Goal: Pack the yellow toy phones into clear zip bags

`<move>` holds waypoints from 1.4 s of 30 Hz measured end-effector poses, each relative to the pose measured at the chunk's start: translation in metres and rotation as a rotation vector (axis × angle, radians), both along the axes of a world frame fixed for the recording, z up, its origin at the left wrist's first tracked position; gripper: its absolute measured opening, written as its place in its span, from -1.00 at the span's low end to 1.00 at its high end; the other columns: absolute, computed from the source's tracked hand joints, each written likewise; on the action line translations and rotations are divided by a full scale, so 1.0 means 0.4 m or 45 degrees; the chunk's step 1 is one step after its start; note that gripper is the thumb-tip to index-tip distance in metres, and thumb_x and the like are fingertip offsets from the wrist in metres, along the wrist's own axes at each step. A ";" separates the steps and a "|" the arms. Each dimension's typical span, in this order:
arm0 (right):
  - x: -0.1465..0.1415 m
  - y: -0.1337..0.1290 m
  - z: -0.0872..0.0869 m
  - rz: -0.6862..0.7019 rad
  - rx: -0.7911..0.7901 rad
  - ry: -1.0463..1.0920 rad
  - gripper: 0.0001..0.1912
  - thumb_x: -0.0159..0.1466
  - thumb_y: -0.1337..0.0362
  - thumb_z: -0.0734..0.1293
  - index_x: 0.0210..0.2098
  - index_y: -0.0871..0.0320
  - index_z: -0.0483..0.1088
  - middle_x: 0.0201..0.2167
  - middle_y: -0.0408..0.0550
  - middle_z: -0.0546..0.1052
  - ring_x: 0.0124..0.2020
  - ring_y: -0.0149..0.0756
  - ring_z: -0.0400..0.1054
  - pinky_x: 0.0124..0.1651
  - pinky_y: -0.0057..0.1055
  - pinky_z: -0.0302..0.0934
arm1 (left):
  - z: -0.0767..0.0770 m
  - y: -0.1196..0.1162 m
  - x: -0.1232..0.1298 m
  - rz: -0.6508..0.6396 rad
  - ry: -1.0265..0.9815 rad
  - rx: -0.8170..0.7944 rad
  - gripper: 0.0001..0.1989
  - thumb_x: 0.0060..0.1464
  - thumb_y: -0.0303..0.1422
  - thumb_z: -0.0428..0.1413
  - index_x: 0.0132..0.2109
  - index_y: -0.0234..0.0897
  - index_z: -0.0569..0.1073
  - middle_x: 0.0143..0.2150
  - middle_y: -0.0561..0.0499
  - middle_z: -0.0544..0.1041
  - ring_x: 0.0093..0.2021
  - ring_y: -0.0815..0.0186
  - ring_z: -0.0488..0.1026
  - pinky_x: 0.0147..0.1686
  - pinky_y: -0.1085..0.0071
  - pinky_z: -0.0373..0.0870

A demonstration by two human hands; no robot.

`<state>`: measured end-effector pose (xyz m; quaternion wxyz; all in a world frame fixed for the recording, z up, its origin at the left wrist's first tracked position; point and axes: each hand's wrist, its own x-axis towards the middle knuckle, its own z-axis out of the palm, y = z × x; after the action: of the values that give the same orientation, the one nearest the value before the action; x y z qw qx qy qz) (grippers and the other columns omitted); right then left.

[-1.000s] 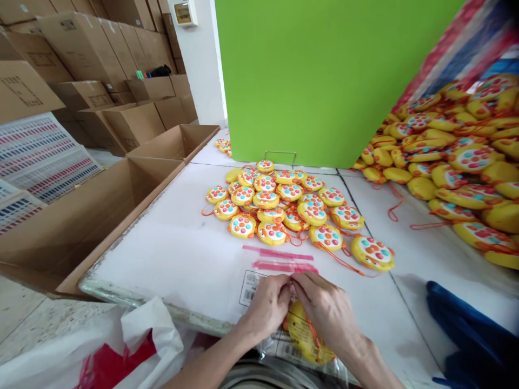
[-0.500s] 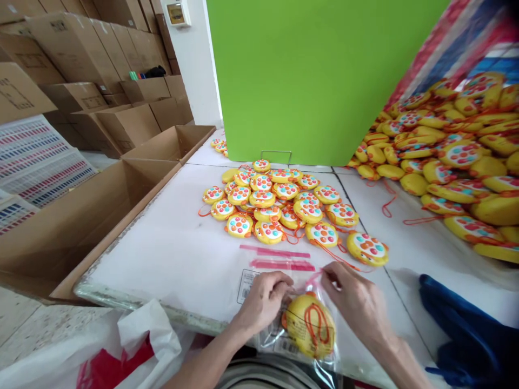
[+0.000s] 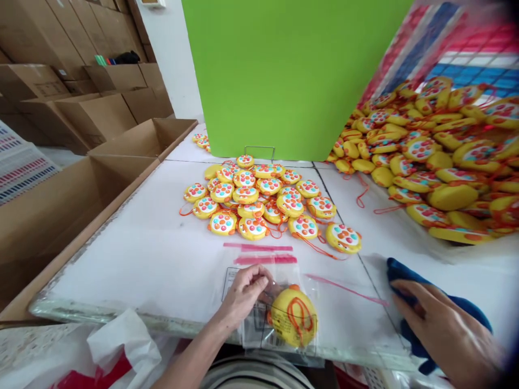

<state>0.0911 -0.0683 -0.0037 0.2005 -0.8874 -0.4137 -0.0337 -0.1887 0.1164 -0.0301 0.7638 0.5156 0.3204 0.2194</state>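
Observation:
Near the table's front edge, a yellow toy [image 3: 294, 316] with an orange cord lies inside a clear plastic bag [image 3: 259, 328]. My left hand [image 3: 248, 292] pinches the bag at the toy's upper left. Over at the right, my right hand [image 3: 441, 324] rests on a dark blue cloth [image 3: 466, 308], its fingers bent over the cloth's left part; whether they grip it is hard to tell. Between the hands lies a thin pink strip [image 3: 348, 289]. More clear bags with pink top bands [image 3: 265, 260] lie flat just beyond my left hand.
A pile of yellow toys with coloured dots [image 3: 245, 194] sits mid-table before an upright green board [image 3: 275, 75]. A larger heap of toys [image 3: 421, 148] fills the right side. Open cardboard boxes [image 3: 81, 189] stand along the left edge, with white plastic [image 3: 125, 335] below the front edge.
My right hand has left the bag and moved right onto the blue cloth. The pink strip now lies on the table. My left hand stays at the bag. The view has shifted right.

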 end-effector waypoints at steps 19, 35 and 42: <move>-0.256 0.110 0.041 0.296 0.275 1.103 -0.77 0.12 0.10 0.30 -0.52 0.12 0.37 -0.64 -0.22 0.29 -0.60 -0.42 0.08 -0.54 -0.47 0.00 | 0.084 -0.030 -0.077 -0.011 -0.049 -0.002 -0.83 0.14 -0.25 0.06 -0.24 -0.27 0.35 -0.32 -0.06 0.61 -0.26 0.22 0.54 -0.21 0.33 0.44; -0.313 0.152 0.079 0.716 0.064 1.098 -0.77 0.17 0.35 0.13 -0.55 0.10 0.34 -0.54 -0.17 0.36 -0.47 -0.35 0.26 -0.37 -0.44 0.14 | 0.155 -0.033 -0.197 -0.019 0.111 0.055 -0.83 0.03 -0.37 0.06 -0.43 -0.21 0.18 -0.26 -0.07 0.59 -0.13 0.16 0.50 -0.16 0.33 0.36; -0.267 0.162 -0.013 0.777 0.113 0.650 -0.78 0.25 0.26 0.14 -0.33 0.09 0.41 -0.28 -0.02 0.53 -0.32 -0.26 0.47 -0.31 -0.41 0.35 | 0.125 0.049 -0.302 0.237 0.520 0.518 -0.77 -0.03 -0.23 0.14 -0.26 -0.28 0.37 -0.14 -0.18 0.55 -0.08 0.08 0.46 -0.11 0.23 0.37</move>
<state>-0.0156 -0.0036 -0.0088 0.3359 -0.6941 -0.5932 0.2311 -0.3097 0.1359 0.0201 0.5413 0.6599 0.4625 0.2399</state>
